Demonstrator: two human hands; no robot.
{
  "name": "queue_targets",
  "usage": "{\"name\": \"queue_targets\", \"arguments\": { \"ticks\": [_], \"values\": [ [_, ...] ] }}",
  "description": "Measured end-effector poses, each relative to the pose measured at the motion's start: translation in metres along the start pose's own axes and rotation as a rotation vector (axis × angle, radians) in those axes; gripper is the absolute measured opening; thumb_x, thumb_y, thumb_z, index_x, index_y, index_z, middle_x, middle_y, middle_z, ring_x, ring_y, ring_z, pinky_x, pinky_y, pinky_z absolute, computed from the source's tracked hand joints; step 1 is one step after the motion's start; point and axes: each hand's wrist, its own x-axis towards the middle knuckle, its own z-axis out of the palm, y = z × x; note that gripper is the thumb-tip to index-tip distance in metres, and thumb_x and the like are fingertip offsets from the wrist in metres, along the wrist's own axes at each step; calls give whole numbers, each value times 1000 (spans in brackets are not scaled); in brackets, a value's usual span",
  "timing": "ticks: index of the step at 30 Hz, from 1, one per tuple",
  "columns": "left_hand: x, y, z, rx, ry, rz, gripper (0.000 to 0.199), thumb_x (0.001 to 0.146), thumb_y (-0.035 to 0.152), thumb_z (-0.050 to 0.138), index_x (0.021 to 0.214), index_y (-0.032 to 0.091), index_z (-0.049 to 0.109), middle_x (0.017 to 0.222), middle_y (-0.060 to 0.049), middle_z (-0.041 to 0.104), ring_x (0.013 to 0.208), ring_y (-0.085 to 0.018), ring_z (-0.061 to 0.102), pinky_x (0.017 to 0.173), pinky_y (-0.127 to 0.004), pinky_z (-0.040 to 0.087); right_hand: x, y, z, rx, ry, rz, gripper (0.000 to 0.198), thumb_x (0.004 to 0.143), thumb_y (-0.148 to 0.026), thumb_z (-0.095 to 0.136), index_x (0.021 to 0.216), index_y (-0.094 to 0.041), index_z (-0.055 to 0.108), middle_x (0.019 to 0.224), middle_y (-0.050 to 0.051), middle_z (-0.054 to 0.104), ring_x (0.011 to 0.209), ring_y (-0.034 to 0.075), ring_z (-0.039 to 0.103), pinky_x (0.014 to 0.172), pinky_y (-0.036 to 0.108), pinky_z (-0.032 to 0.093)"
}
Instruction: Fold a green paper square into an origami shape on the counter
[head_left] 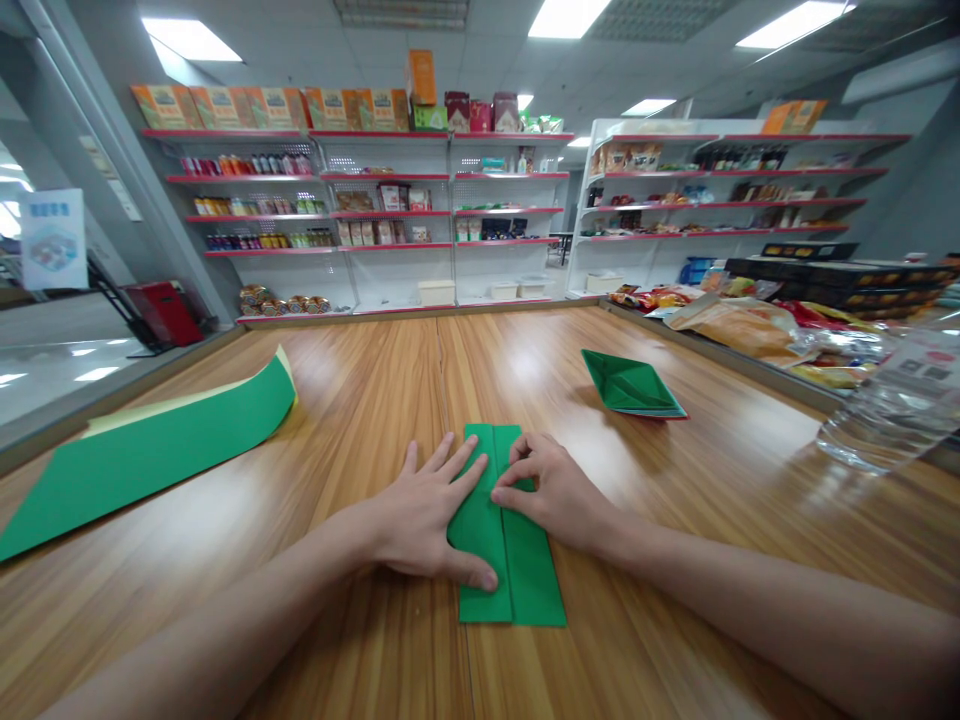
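Observation:
A sheet of green paper (534,585) lies on the wooden table, folded lengthwise so that two long flaps meet at a seam down its middle. Spread flat, my left hand (427,510) rests on the left flap, its thumb near the lower part and its fingertips near the top. My right hand (551,490) is closed in a pinch, thumb and forefinger together at the middle seam. Its fingers appear to grip the edge of the right flap, and part of that flap is hidden under the hand.
A stack of green paper (165,455) with a curled end lies at left. Beyond my right hand sits a folded green paper shape (634,385). A clear plastic bottle (892,400) and snack packets (750,325) are at right. Stocked shelves (382,180) stand behind the table.

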Motion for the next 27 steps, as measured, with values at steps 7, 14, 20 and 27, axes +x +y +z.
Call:
{"name": "queue_targets", "arguments": {
  "ticks": [7, 14, 20, 27],
  "values": [
    [0, 0, 1, -1, 2, -3, 114, 62, 83, 45, 146, 26, -6, 152, -11, -14, 137, -41, -13, 101, -71, -2, -3, -2, -3, -64, 2, -102, 8, 75, -28, 71, 72, -20, 72, 80, 2, 55, 83, 17, 53, 75, 31, 42],
    [0, -1, 2, 5, 4, -7, 115, 61, 84, 46, 146, 24, -4, 152, -12, -13, 137, -41, -13, 102, -70, -1, 0, -3, -8, -69, -149, -230, 9, 80, -21, 66, 75, -16, 70, 73, 3, 62, 74, 15, 56, 74, 31, 41],
    [-1, -1, 2, 20, 5, -13, 100, 73, 78, 39, 147, 24, -4, 152, -11, -12, 137, -39, -12, 104, -68, 1, -6, 0, -10, -41, -216, -373, 18, 85, -26, 60, 74, -16, 71, 74, 3, 60, 72, 14, 55, 69, 28, 41],
    [-1, 5, 0, 25, -3, -57, 89, 81, 74, 28, 147, 21, 1, 152, -10, -12, 138, -37, -10, 105, -66, 2, -14, -1, -11, -35, -208, -487, 24, 87, -26, 58, 69, -15, 70, 69, 4, 59, 69, 14, 53, 69, 30, 39]
  ]
}}
